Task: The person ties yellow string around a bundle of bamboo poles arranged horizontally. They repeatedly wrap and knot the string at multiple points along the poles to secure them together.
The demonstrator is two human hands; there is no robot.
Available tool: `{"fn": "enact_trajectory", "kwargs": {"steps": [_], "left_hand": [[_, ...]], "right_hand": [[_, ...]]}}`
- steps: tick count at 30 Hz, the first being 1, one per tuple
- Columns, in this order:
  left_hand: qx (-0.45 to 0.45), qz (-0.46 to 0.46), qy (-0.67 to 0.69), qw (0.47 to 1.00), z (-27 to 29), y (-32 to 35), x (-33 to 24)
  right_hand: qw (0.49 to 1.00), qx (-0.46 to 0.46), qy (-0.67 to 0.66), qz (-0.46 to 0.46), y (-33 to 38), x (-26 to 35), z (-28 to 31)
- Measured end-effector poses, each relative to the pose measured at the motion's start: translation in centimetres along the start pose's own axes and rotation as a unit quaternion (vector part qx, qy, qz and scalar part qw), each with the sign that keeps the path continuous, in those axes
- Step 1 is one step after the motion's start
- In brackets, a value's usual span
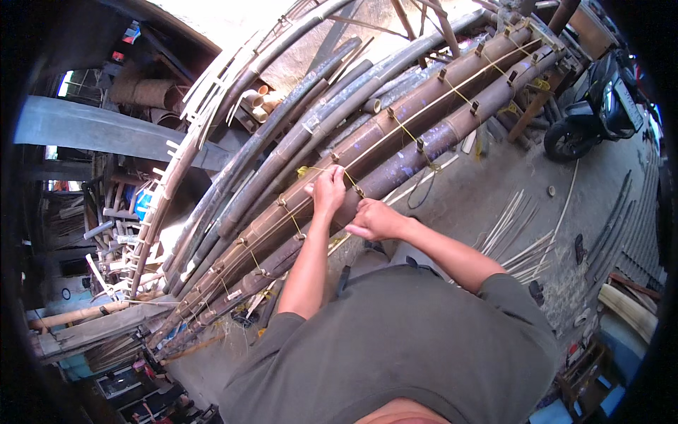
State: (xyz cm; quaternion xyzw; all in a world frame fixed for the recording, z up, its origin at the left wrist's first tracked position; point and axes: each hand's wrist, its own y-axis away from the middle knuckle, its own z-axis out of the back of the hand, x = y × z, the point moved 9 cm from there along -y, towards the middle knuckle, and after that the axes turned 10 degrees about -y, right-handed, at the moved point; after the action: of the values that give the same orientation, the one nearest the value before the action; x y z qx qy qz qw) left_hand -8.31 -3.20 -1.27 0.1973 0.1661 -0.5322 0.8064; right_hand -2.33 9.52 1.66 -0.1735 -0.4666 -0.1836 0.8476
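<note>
gripping a thin yellow cord (349, 177) where it crosses a brown bamboo pole (395, 131), the left hand (328, 189) is closed on the strand atop the pole, while the right hand (374, 220), fingers curled, pinches the same cord just beside it on a second, darker pole (424, 145). the cord zigzags between small wooden pegs (390, 113) along both poles. thin bamboo splints (512, 233) lie on the concrete floor (480, 191); a dark scooter (600, 99) stands at upper right, its plate a small pale rectangle.

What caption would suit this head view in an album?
Two hands, left and right, pinch yellow string laced across long bamboo poles.
</note>
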Motion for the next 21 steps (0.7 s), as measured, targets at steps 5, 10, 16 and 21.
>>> {"fn": "enact_trajectory", "kwargs": {"steps": [5,10,16,21], "left_hand": [[-0.055,-0.096,0.278,0.954,6.4,-4.7,-4.8],[-0.173,-0.110,0.104,0.973,5.6,-13.6,-2.7],[-0.004,-0.071,-0.115,0.991,0.0,-15.6,1.7],[-0.048,-0.135,-0.043,0.989,10.2,-6.3,3.1]], "right_hand": [[0.984,-0.138,-0.056,0.099,-1.4,2.9,2.9],[0.951,-0.266,-0.150,0.038,1.9,1.4,4.4],[0.769,-0.518,-0.369,-0.061,5.7,-4.9,1.4],[0.627,-0.234,-0.687,-0.282,3.0,-2.5,-15.8]]}}
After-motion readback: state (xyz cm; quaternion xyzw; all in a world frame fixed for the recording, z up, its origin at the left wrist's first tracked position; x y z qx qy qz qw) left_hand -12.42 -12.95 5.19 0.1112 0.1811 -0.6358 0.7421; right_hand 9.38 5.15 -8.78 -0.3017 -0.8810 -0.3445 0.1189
